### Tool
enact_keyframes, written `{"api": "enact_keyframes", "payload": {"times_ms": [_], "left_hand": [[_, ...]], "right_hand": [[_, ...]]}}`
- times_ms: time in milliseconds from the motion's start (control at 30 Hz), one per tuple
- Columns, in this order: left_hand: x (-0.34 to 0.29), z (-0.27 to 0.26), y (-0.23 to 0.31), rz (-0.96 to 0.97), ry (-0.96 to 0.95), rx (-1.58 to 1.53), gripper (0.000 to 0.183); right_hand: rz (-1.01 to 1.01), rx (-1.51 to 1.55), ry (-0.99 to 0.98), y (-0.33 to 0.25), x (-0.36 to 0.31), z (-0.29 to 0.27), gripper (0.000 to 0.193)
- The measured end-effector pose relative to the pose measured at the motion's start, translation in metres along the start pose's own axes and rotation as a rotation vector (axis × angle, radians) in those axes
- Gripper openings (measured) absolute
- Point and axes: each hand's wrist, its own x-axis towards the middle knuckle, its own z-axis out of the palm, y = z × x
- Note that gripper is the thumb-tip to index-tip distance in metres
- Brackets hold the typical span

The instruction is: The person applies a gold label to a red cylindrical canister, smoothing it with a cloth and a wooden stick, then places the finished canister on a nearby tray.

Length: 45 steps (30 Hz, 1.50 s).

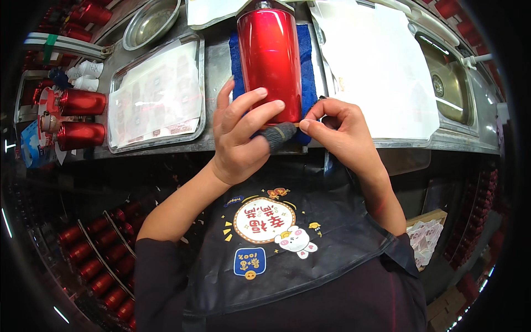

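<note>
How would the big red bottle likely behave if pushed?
The bottle would probably roll sideways, being round and on its side, though the blue cloth beneath may slow it. Its glossy surface suggests it could be slippery.

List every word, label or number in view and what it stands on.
Wording left uncopied:
Black apron: red characters in a white oval; lettering on a blue patch and a small blue tag.
Sheets in tray: print too faint.
White objects at left: marks too small.
Papers, lower right: too blurred.
Red bottle: no lettering visible.

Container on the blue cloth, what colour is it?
The container is shiny red, best seen in the head view.
</note>
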Motion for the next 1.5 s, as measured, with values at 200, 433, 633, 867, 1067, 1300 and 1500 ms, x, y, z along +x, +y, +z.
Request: {"api": "enact_keyframes", "payload": {"times_ms": [200,433,633,867,1067,1300,1500], "left_hand": [[0.0,0.002,-0.007,-0.001,0.015,-0.045,0.033],[-0.028,0.006,0.001,-0.271,0.167,-0.199,0.045],[-0.036,0.005,0.001,-0.31,0.211,-0.181,0.044],[-0.028,-0.004,-0.001,-0.15,0.091,-0.087,0.047],[-0.024,-0.011,-0.002,-0.114,0.013,-0.04,0.046],[-0.024,-0.008,0.0,-0.157,0.034,-0.057,0.037],[-0.02,-0.011,-0.002,-0.076,-0.028,-0.019,0.04]], "right_hand": [[0.023,-0.064,0.031,0.006,0.0,-0.001,0.01],[-0.099,-0.088,0.217,0.012,-0.013,0.027,0.02],[-0.249,-0.304,0.405,0.01,-0.009,0.056,0.04],[-0.259,-0.219,0.386,0.016,-0.009,0.053,0.037],[-0.105,0.164,0.29,0.021,-0.011,0.046,0.028],[-0.197,-0.075,0.342,0.017,-0.009,0.051,0.029],[-0.23,-0.087,0.37,0.021,-0.007,0.052,0.029]]}}
